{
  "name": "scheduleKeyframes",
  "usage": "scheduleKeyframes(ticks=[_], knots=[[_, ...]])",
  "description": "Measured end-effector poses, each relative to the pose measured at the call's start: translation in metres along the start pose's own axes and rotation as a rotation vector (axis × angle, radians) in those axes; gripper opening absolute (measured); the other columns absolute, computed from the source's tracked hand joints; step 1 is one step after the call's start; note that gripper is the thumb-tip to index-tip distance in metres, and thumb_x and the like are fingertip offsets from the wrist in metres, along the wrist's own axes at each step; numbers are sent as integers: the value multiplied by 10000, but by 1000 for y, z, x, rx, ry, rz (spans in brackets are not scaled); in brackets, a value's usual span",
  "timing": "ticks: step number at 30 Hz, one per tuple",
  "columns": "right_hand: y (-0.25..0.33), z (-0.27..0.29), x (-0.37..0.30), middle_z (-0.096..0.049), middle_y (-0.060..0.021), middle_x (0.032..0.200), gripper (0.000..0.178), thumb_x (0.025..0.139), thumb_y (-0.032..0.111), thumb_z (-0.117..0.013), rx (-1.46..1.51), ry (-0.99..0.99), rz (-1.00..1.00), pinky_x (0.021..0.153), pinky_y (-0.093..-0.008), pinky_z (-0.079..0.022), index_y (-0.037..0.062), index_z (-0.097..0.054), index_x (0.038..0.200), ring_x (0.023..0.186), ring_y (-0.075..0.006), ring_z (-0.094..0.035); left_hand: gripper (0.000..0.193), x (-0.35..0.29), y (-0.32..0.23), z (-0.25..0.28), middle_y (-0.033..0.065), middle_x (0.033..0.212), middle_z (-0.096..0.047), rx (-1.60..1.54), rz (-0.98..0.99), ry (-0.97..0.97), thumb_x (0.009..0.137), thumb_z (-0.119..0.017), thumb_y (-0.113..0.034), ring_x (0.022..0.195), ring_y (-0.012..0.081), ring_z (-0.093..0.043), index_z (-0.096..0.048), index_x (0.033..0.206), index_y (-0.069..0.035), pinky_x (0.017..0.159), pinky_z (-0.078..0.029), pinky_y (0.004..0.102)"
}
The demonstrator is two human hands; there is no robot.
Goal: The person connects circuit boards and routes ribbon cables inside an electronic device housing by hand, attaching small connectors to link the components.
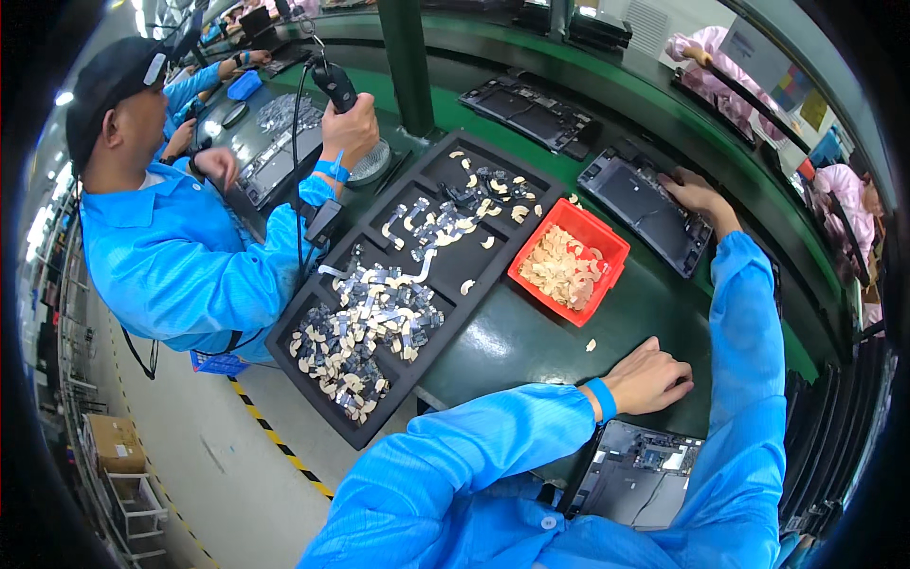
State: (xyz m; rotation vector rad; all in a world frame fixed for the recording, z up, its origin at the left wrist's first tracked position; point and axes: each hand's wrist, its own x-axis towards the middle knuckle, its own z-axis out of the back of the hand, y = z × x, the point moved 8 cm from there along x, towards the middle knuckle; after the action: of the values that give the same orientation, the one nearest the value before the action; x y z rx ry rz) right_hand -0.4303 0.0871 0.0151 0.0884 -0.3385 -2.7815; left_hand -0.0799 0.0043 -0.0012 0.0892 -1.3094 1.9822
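Observation:
My right hand [695, 192] reaches to the far right, its fingers closed over the far edge of an opened black laptop base [645, 209]. My left hand [649, 377], a blue strap on its wrist, is low over the green bench with its fingers curled in; nothing shows in them. Close to my body, below the left hand, lies another opened laptop base [637, 474] with its circuit board bared. A red bin [607, 275] of pale curved pieces stands between my hands. One loose pale piece [591, 345] lies near my left hand.
To the left a black compartment tray [455, 294] holds small dark parts and pale pieces. Beyond it a co-worker in blue [180, 256] grips a hanging black power driver [334, 83]. Another laptop base [527, 109] lies at the back, beside a green post [406, 66].

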Motion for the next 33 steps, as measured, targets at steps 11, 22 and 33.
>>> scheduleKeyframes(ticks=[11,22,33], knots=[[68,122,-44,-705,-248,1190,652,997,645,-480,-233,-360,11,948,-464,-519,80,-695,1239,1094,-411,-681,189,-4,-8,5,95,742,-713,72,-63,1,965,-635,-257,735,300,-669,-730,911,-103,735,-409,429],[13,43,-220,-690,-259,786,682,983,640,-498,-41,87,-59,749,-490,-514,17,-762,896,794,-425,-687,148,-58,-56,204,190,824,-730,630,479,-170,841,-657,-193,804,379,-732,-773,844,-100,744,-595,490],[80,92,-300,-718,-205,1061,377,998,339,-623,82,-328,161,896,-438,-523,-14,-734,1067,1019,-369,-682,167,-87,126,355,83,991,-769,1130,571,-86,914,-689,-258,1028,304,-706,-820,1008,-219,855,-496,512]])
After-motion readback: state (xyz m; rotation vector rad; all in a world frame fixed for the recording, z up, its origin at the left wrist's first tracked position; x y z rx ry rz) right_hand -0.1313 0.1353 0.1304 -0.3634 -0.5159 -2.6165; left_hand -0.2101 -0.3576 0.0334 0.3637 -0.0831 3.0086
